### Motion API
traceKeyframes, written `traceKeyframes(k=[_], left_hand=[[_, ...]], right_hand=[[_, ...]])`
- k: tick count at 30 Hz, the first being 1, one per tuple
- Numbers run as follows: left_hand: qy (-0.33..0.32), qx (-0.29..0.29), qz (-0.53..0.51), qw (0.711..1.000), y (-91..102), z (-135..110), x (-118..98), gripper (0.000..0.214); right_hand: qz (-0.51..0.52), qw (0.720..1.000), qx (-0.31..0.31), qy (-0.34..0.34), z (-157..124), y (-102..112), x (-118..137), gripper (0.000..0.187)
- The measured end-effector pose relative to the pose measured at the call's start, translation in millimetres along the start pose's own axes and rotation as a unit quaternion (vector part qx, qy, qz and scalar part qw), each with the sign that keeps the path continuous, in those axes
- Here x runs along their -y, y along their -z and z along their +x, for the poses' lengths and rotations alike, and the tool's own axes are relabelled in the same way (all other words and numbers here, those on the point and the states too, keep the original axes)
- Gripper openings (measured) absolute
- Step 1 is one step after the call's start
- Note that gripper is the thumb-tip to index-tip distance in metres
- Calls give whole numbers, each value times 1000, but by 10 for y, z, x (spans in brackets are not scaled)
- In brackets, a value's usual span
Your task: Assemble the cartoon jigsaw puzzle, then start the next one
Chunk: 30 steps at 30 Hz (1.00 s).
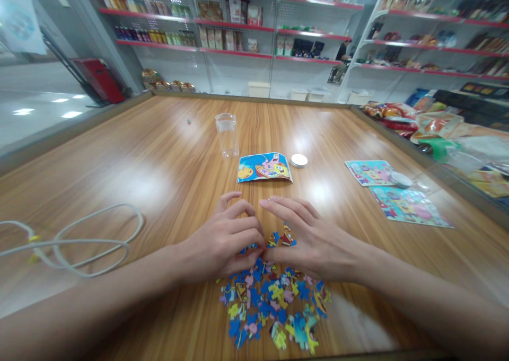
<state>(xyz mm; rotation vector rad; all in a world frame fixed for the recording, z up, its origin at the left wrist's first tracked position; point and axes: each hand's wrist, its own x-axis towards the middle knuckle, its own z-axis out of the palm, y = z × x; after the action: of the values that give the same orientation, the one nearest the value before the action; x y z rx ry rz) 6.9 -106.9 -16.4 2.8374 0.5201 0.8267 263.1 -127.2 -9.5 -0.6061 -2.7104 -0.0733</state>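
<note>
A heap of small coloured puzzle pieces (274, 302) lies on the wooden table (159, 181) close to me. My left hand (226, 239) rests at the heap's far edge with its fingers curled and pinched on a few pieces. My right hand (306, 236) lies flat beside it, fingers stretched toward the left hand, touching a small group of red and blue pieces (283, 238). A cartoon picture card (264, 167) lies just beyond the hands.
A clear plastic jar (227, 134) stands behind the card, its white lid (299, 160) to the right. Two more picture cards (397, 191) lie at right. A white cable (79, 239) loops at left. Store shelves stand behind; snack bags are piled at the right edge.
</note>
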Motion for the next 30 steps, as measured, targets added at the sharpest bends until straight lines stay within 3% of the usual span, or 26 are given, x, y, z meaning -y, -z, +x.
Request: traceKeyframes(k=[9, 30], left_hand=[[32, -19, -18, 999, 80, 27, -23, 8], [34, -21, -7, 999, 28, 47, -117, 9]], right_hand=[[1, 1000, -10, -2, -18, 52, -19, 21], [-7, 1000, -5, 6, 9, 36, 14, 5]])
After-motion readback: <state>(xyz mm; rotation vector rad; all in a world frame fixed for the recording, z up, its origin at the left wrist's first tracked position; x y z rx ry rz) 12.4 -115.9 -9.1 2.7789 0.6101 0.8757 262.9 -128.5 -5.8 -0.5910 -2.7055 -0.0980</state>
